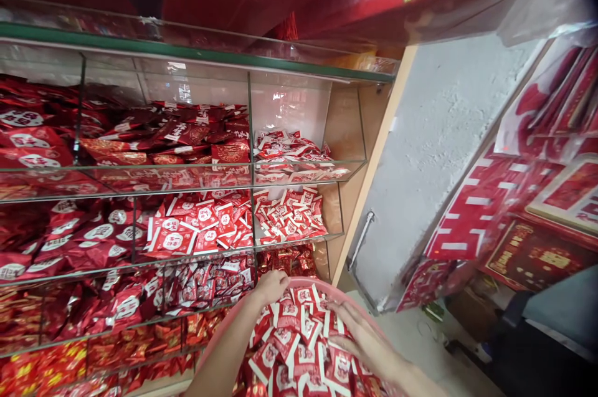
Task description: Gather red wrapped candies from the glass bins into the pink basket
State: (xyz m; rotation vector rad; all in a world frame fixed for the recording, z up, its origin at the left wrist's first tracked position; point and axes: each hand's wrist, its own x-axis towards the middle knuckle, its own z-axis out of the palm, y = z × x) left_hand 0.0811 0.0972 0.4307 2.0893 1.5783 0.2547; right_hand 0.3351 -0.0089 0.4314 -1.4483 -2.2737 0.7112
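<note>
A pink basin (322, 286) heaped with small red and white wrapped packets (306, 328) stands low in front of me. My left hand (272, 288) is closed at the basin's far left rim, its fingers curled over the edge; their undersides are hidden. On the right side of the heap, my right hand (350, 330) lies with fingers stretched out, touching the packets. It grips nothing that I can see.
Glass-fronted shelves (187, 182) hold several compartments of red packets (196, 225) on the left and ahead. A wooden side panel (374, 166) ends the shelving. Red boxes (537, 253) and bagged goods line the right. A large red package (364, 4) overhangs above.
</note>
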